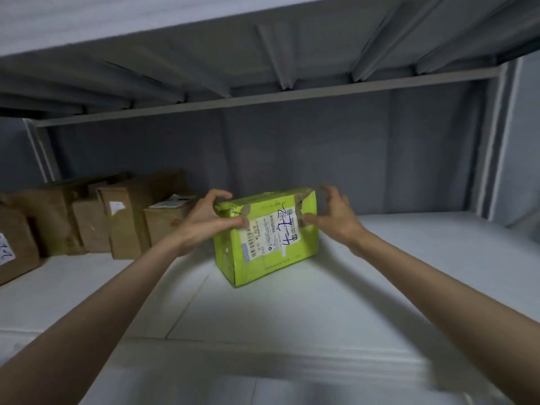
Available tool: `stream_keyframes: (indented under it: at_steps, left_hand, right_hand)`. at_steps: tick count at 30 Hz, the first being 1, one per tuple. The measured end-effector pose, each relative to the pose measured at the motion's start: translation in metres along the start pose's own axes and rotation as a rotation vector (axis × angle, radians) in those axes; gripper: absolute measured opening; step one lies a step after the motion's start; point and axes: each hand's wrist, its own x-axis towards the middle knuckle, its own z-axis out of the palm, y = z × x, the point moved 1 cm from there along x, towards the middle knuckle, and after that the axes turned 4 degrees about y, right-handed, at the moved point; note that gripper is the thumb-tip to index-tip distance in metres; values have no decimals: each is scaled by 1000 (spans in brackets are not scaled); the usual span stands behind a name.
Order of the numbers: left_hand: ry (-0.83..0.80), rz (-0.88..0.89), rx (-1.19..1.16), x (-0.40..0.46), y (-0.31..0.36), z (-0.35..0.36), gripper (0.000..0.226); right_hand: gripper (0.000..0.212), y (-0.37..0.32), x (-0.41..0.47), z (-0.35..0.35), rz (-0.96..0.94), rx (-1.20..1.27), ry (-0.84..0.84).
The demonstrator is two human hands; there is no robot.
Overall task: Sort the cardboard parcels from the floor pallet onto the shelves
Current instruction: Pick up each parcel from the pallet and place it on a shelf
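A green parcel (264, 235) stands on the white shelf (380, 258), brown cardboard boxes (117, 217) lined up at left. The left hand (209, 220) grips its upper corner; the right hand (333, 213) hovers beside it, fingers spread.

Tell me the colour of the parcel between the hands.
Lime green parcel, clearest in the head view.

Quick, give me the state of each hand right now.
Left hand: fingers curled round the top left corner of the green parcel, holding it.
Right hand: open, fingers spread at the parcel's right end; contact cannot be told.
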Motion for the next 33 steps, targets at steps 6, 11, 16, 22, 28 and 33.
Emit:
stream_keyframes:
  at_steps: [6, 11, 16, 22, 28, 33]
  left_hand:
    - [-63, 135, -275, -67, 46, 47, 99]
    - [31, 94, -512, -141, 90, 98, 125]
    - [-26, 166, -572, -203, 141, 139, 126]
    - [-129, 258, -666, -250, 225, 191, 109]
    - [-229, 329, -772, -298, 310, 263, 103]
    - [-285, 378, -774, -341, 378, 330, 111]
  right_hand:
    - [67, 39, -93, -67, 245, 216, -63]
    - [48, 50, -182, -112, 179, 201, 27]
    - [45, 52, -256, -180, 188, 144, 192]
    - [34, 51, -341, -273, 147, 57, 411]
    - [31, 64, -419, -370, 144, -94, 577]
    - [29, 91, -474, -447, 182, -128, 676]
